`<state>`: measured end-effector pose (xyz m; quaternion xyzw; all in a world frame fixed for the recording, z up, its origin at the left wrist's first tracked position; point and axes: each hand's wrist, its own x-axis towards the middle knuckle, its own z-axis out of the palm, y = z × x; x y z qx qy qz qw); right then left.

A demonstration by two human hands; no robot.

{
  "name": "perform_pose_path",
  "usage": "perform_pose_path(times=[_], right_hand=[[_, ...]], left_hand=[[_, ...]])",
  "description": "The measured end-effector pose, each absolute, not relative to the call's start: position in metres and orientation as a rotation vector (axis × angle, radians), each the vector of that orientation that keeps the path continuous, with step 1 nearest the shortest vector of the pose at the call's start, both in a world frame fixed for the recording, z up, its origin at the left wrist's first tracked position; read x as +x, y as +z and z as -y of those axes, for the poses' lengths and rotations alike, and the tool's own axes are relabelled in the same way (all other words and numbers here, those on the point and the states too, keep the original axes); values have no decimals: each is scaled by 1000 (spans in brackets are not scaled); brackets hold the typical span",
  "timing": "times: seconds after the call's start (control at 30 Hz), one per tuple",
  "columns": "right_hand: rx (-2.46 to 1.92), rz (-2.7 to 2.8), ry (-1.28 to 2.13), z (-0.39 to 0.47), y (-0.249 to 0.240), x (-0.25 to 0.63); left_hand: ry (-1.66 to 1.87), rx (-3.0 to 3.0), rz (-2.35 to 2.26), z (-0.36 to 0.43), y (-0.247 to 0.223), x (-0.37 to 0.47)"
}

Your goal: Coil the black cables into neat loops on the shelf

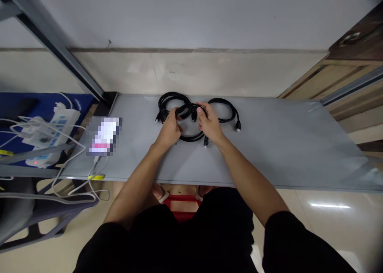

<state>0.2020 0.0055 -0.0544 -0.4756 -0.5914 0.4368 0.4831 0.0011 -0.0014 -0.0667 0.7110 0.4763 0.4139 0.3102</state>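
My left hand [170, 127] and my right hand [208, 121] grip a coiled black cable [191, 138] from both sides, low over the grey shelf [134, 153]. A dark plug with a metal tip hangs from this coil beside my right hand. Behind my left hand lies a second coiled black cable [172, 95], its plug [158, 116] pointing left. To the right of my right hand rests a third black cable coil [229, 102], with a plug [238, 124] at its near end. My fingers partly hide the held coil.
On the left of the shelf lies a phone [104, 136] with a lit, blurred screen and a white charging cable. Farther left, a white power strip [64, 125] carries several plugs and cords. A wall [191, 71] runs along the back; metal posts [56, 46] stand at the sides.
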Motion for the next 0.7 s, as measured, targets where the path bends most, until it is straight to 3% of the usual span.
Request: perform_pose_path(times=[0.2, 0.7], right_hand=[[-1239, 1591, 722, -3, -62, 200], [-1307, 1623, 827, -7, -54, 207]], left_hand=[[1103, 1973, -1403, 1, -64, -2], [1013, 1904, -1291, 6, -53, -2]])
